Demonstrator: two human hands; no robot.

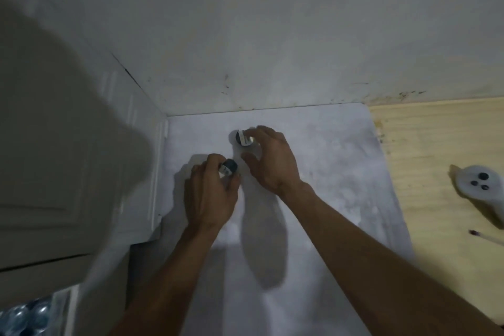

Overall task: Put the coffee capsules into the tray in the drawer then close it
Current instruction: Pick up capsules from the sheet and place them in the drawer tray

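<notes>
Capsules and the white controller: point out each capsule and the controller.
Near capsule (228, 167), head view, on its dark body beside the left hand.
Far capsule (243, 138), head view, on its pale foil lid.
White controller (478, 183), head view, on its button face.

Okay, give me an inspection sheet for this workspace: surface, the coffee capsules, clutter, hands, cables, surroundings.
Surface: pale white counter, blotchy, abutting a light wood top on the right.
Job's things: two dark coffee capsules; near capsule gripped by the left hand, far capsule under the right hand's fingertips. Tray and drawer not clearly in view.
Clutter: white controller with dark buttons and a matchstick on the wood top.
Hands: left hand curled round the near capsule; right hand pinching the far capsule.
Cables: nothing seen.
Surroundings: stained white wall behind; white panelled cabinet on the left; shiny rounded things at the bottom left, too blurred to name.
</notes>
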